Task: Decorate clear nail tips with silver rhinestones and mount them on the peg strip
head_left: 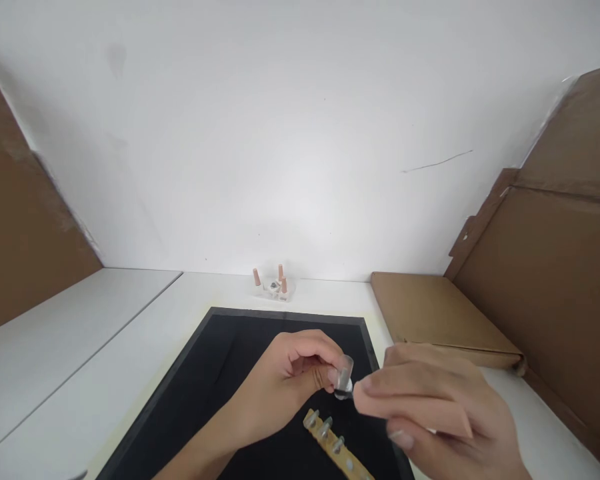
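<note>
Between the thumb and fingers of my left hand, a small clear piece shaped like a false nail tip is pinched upright. A nail polish brush with a long pinkish cap is gripped in my right hand. Its dark brush end meets the lower part of the clear piece, by a small white spot; whether it touches, I cannot tell. Below both hands lies a wooden strip carrying several small clear, nail-like pieces along its top.
A black mat covers the white table. At the back, a clear tray holds several small bottles with pink caps. A flat cardboard box lies on the right, and cardboard panels flank both sides before a white wall.
</note>
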The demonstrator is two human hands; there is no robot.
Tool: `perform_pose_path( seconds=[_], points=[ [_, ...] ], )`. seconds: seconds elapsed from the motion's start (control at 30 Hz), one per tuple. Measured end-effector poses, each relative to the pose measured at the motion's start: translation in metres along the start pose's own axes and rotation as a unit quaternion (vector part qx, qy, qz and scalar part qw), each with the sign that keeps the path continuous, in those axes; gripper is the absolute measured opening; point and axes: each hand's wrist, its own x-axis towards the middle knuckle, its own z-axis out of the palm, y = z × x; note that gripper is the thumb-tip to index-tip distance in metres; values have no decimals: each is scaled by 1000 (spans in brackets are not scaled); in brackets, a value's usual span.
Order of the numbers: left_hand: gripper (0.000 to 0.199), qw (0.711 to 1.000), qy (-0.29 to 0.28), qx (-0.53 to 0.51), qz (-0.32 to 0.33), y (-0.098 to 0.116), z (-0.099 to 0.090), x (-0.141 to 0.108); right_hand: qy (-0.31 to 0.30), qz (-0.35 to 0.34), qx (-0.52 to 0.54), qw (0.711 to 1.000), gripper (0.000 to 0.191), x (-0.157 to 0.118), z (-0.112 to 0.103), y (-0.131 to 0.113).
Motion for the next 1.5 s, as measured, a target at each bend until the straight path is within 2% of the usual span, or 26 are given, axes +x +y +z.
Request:
perform_pose_path(
  seconds=[0.2, 0.43, 0.57, 0.7, 0.83, 1.03, 1.2, 1.3, 1.5],
  points=[
    [20, 997, -19, -66, -24, -1, 2, 0, -6, 19, -7, 1000, 6, 4, -1, 1],
    [25, 996, -30, -76, -36, -1, 0, -1, 35, 35, -40, 998, 9, -5, -4, 7],
    [24, 995, -24, -85, -39, -2, -2, 1, 47, 17, -31, 998, 11, -4, -2, 3],
    [22, 995, -19, -84, -45, -1, -1, 2, 33, 0, 4, 999, 13, 4, 1, -2],
    [21, 995, -24, -93, -41, 0, 0, 1, 12, 3, -29, 1000, 8, 10, -1, -3],
    [20, 994, -26, -102, -43, -4, -1, -1, 23, 16, -60, 998, 12, 0, -7, 5],
    [20, 993, -22, -112, -43, -3, -2, 1, 38, 4, -22, 999, 11, -4, -3, 3],
    [18, 993, -21, -111, -43, -2, -1, 3, 18, -5, -2, 1000, 11, -1, 1, -1],
    [19, 994, -26, -100, -30, -1, -1, 0, 20, 1, -52, 998, 9, 1, -2, 0]
  ],
)
